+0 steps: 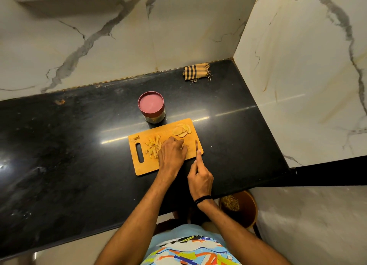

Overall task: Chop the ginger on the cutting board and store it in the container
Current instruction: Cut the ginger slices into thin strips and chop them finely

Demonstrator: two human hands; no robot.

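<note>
Ginger [153, 146] — pale strips, slices [181, 130]

Orange cutting board [148, 166], black counter [69, 145], pink-lidded container [151, 105], tan-and-black checked cloth [196, 71].

Two hands [172, 151], one knife [196, 145], one container [152, 107].

Our right hand [200, 180] grips the knife [196, 148] over the cutting board [148, 168]. Left of that grip our left hand [172, 152] presses on the board, with ginger strips [152, 147] further left. Ginger slices [181, 130] lie beyond it, the container [152, 107] behind the board.
</note>
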